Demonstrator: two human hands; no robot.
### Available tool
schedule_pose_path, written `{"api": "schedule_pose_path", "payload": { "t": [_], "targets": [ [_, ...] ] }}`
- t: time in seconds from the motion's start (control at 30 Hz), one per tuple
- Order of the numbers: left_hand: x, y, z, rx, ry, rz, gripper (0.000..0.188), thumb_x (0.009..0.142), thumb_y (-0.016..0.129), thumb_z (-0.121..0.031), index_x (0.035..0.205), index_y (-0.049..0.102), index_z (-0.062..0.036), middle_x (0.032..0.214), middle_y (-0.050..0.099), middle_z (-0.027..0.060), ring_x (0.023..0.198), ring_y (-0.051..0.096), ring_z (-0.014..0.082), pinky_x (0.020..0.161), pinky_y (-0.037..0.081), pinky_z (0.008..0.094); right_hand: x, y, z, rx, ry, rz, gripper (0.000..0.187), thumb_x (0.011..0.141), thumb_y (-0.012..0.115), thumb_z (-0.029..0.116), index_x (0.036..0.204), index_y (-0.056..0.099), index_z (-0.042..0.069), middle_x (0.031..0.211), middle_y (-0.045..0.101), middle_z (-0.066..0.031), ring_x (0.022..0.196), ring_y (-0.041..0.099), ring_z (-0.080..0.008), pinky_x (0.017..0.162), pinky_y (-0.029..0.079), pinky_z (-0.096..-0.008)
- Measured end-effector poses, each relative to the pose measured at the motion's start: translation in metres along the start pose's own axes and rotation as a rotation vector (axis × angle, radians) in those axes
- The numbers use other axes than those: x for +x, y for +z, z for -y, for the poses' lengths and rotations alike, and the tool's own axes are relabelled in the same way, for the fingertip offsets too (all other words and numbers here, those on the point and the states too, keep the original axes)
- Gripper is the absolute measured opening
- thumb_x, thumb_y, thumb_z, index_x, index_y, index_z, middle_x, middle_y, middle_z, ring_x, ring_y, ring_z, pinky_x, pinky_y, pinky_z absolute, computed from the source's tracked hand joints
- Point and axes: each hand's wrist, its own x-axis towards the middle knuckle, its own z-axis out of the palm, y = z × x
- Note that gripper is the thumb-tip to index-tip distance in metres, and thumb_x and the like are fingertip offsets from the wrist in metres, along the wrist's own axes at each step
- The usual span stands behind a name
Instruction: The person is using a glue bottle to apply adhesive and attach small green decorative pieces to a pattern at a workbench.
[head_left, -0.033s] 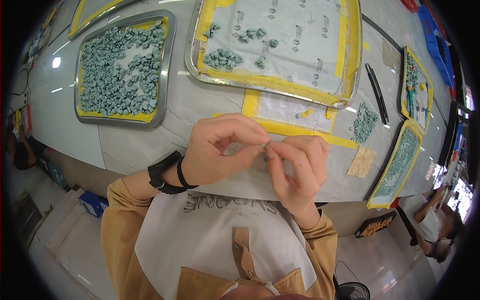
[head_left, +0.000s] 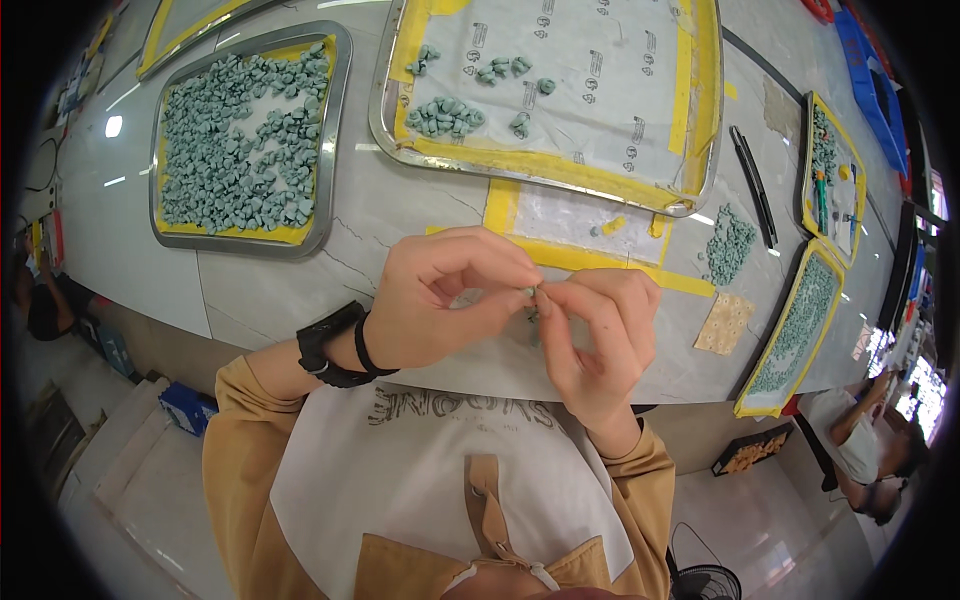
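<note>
My left hand pinches a tiny grey-green piece between thumb and forefinger; its kind is too small to make out. Against the same piece my right hand presses its thumb and forefinger, so the fingertips of both hands meet and partly hide it. A little more grey-green shows between the hands, just below the fingertips. Beyond them lies a white sheet edged with yellow tape, bearing some small yellow bits.
Ahead stands a large metal tray with several grey-green pieces. A fuller tray is at the left. On the right are a pile of small green pieces, black tweezers, a patterned square and a yellow-edged tray.
My right hand has shifted very slightly, its fingers turning a little at the piece. A bit more grey-green shows between the hands. The left hand stays almost in place.
</note>
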Motion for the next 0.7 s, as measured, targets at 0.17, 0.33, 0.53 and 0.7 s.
{"api": "schedule_pose_path", "payload": {
  "t": [0.17, 0.33, 0.53, 0.7],
  "targets": [
    [0.002, 0.002, -0.003, -0.302, -0.228, 0.048, 0.023, 0.082, 0.061, 0.009, 0.104, 0.06, 0.0039, 0.105, 0.062, 0.0121, 0.096, 0.062, 0.0163, 0.081, 0.054, 0.0287, 0.001, -0.011, 0.0, 0.061, 0.001, -0.01, 0.023, 0.062, 0.071, -0.005, 0.083, 0.065, 0.003, 0.076, 0.06, -0.0051, 0.071, 0.054, -0.0201, 0.07, 0.038, -0.0308],
    [0.004, 0.002, -0.006, -0.285, -0.243, 0.071, 0.023, 0.082, 0.059, 0.01, 0.104, 0.06, 0.0049, 0.106, 0.06, 0.0148, 0.096, 0.062, 0.0187, 0.08, 0.055, 0.0297, 0.003, -0.017, 0.003, 0.108, 0.063, 0.02, 0.024, 0.06, 0.073, -0.004, 0.082, 0.066, 0.003, 0.076, 0.061, -0.0055, 0.071, 0.055, -0.0205, 0.07, 0.039, -0.0309],
    [0.002, 0.002, -0.006, -0.199, -0.212, 0.05, 0.021, 0.082, 0.058, 0.011, 0.102, 0.061, 0.0064, 0.106, 0.06, 0.0178, 0.096, 0.061, 0.0205, 0.079, 0.055, 0.0297, 0.007, -0.018, 0.002, 0.044, 0.053, 0.07, 0.024, 0.06, 0.074, -0.004, 0.082, 0.066, 0.004, 0.074, 0.061, -0.0042, 0.069, 0.054, -0.0201, 0.071, 0.038, -0.0308],
    [0.002, 0.0, -0.004, -0.127, -0.153, 0.045, 0.023, 0.081, 0.058, 0.013, 0.102, 0.062, 0.006, 0.104, 0.061, 0.018, 0.096, 0.061, 0.0201, 0.081, 0.053, 0.029, 0.004, -0.01, 0.0, -0.044, -0.035, 0.042, 0.025, 0.06, 0.073, -0.003, 0.083, 0.065, 0.005, 0.074, 0.06, -0.0031, 0.067, 0.054, -0.0191, 0.073, 0.038, -0.0329]
  ]
}}
